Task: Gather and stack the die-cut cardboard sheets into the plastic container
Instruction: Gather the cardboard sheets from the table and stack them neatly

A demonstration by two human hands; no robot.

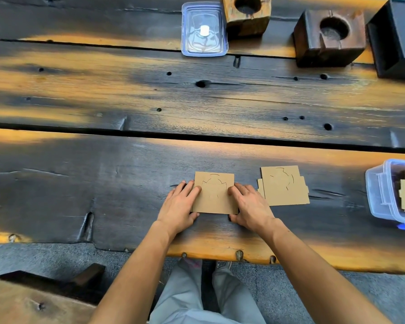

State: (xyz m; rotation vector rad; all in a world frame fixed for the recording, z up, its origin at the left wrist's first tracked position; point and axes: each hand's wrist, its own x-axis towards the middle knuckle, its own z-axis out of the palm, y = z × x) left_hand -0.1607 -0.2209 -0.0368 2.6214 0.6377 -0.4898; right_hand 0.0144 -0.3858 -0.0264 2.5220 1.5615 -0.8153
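On my feed I count two lots of cardboard near the table's (103,183) near edge. One cardboard sheet (214,195) lies at the middle, between both hands. The left hand (181,204) and right hand (249,204) press its side edges with nearly straight, closed-up fingers, thumbs against its near edge. Just right of it lies a loose pile (283,185) of at least two offset sheets. One plastic container (381,195) at the right edge holds more cardboard. Along the far edge I count one lid (204,29), two wooden blocks (330,38) and one black box (400,38).
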